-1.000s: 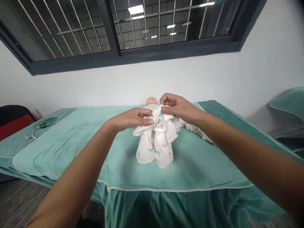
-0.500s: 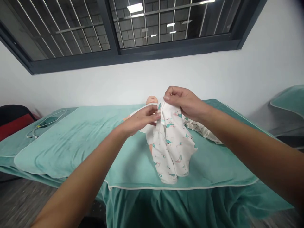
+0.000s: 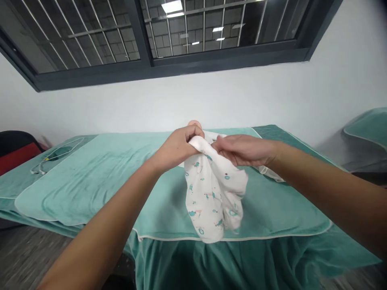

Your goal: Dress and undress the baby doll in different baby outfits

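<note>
Both my hands hold up a white baby garment (image 3: 213, 193) printed with small teal and pink figures; it hangs limp above the near edge of the teal towel (image 3: 99, 181). My left hand (image 3: 178, 147) is closed in a fist on its top left corner. My right hand (image 3: 242, 150) pinches the top right part, fingers pressed together. Behind my hands a baby doll's head (image 3: 195, 123) just shows; the rest of the doll is hidden.
The towel covers a table draped in a darker teal sheet (image 3: 229, 266). Another white cloth (image 3: 272, 174) lies under my right wrist. A thin cable (image 3: 53, 158) rests at the far left, beside a red and black chair (image 3: 15, 151). A barred window (image 3: 169, 32) fills the wall above.
The garment has come off the doll and been lifted clear. My left hand moved from the doll's side up to the garment's top; my right hand dropped lower and turned.
</note>
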{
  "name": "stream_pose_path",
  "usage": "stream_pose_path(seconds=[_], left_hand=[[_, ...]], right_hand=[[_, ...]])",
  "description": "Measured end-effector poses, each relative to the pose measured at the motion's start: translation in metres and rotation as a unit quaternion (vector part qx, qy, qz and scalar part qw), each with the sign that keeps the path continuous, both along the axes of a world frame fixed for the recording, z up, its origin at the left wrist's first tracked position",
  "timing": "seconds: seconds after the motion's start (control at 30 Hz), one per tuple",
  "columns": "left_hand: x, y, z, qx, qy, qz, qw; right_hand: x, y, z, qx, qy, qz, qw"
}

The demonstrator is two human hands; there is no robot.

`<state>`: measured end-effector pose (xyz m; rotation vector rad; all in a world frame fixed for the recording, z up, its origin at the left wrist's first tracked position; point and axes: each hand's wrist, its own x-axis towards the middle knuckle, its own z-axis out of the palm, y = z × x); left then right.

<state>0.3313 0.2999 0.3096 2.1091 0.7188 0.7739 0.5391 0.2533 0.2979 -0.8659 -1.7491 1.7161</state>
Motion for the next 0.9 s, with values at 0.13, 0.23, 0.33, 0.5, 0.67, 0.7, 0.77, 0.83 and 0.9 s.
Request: stream_pose_path(seconds=[0.13,0.23,0.33,0.5,0.67,0.7,0.77,0.83,0.9], left_hand=[[-0.005,-0.003,0.007,0.133,-0.032,0.101,0.985],[-0.013,0.001,0.01,0.231,-0.014,0.169,0.958],[-0.025,0.011,0.011,0.285,0.042,0.217,0.933],[-0.042,0.018,0.015,0.247,0.087,0.202,0.944],[-0.049,0.007,0.019,-0.009,0.011,-0.019,1.0],[-0.049,0.005,0.019,-0.05,-0.006,-0.065,0.997],[-0.045,0.002,0.017,-0.111,-0.037,-0.128,0.985],[-0.038,-0.001,0.014,-0.152,-0.059,-0.15,0.975],[-0.03,-0.003,0.011,-0.176,-0.059,-0.148,0.971]], right_hand=[[-0.004,0.0,-0.001,0.032,-0.103,0.006,0.994],[-0.008,-0.002,0.013,0.142,-0.1,-0.103,0.979],[-0.011,-0.003,0.029,0.296,-0.075,-0.253,0.918],[-0.01,0.007,0.038,0.462,-0.053,-0.347,0.815],[-0.015,0.015,0.031,0.422,-0.023,-0.286,0.86],[-0.018,0.013,0.031,0.41,0.001,-0.277,0.869],[-0.025,0.009,0.032,0.38,0.053,-0.262,0.886],[-0.032,0.004,0.035,0.35,0.089,-0.251,0.898],[-0.038,0.0,0.036,0.341,0.093,-0.261,0.899]])
